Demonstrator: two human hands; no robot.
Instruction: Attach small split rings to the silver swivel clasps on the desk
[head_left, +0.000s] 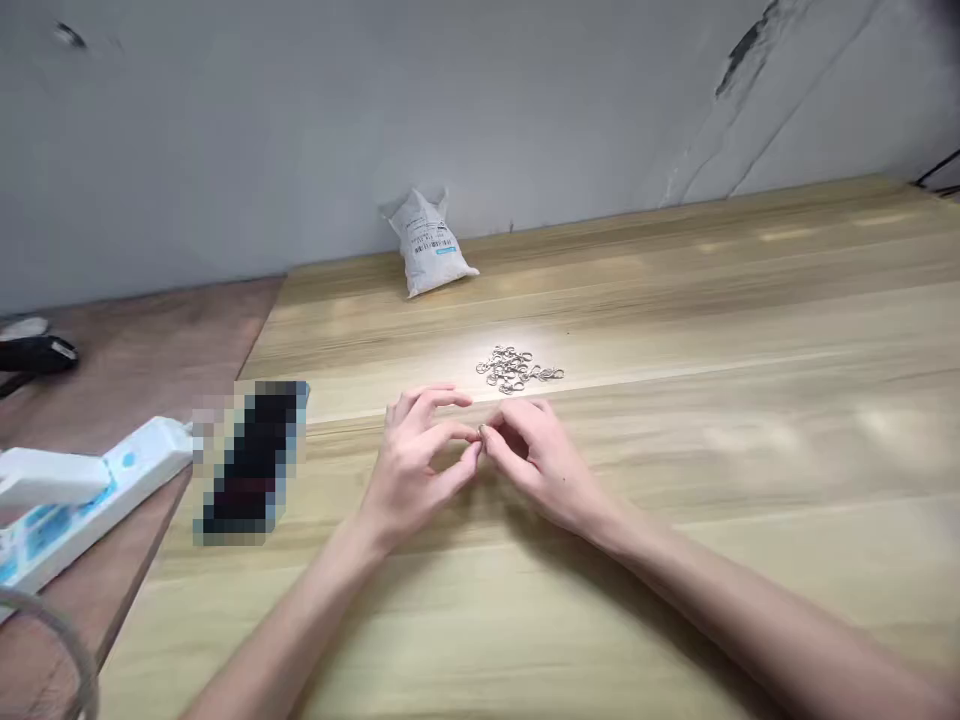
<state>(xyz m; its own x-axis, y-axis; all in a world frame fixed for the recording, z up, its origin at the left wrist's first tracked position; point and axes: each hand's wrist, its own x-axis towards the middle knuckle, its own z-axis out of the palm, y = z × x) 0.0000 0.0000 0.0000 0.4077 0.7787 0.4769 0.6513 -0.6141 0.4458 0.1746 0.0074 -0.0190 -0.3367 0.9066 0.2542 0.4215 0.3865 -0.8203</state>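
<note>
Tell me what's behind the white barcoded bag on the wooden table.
Behind the white bag rises the grey wall. The back edge of the wooden table meets that wall, but the bag covers the stretch directly behind it, so that spot cannot be seen.

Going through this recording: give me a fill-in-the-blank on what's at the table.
The left hand and right hand meet at their ____ around one tiny metal piece.
The heap of small silver metal clasps lies on a tabletop of pale ____.
A crumpled white plastic bag stands against the grey ____.

Missing words: fingertips; wood; wall.
</note>
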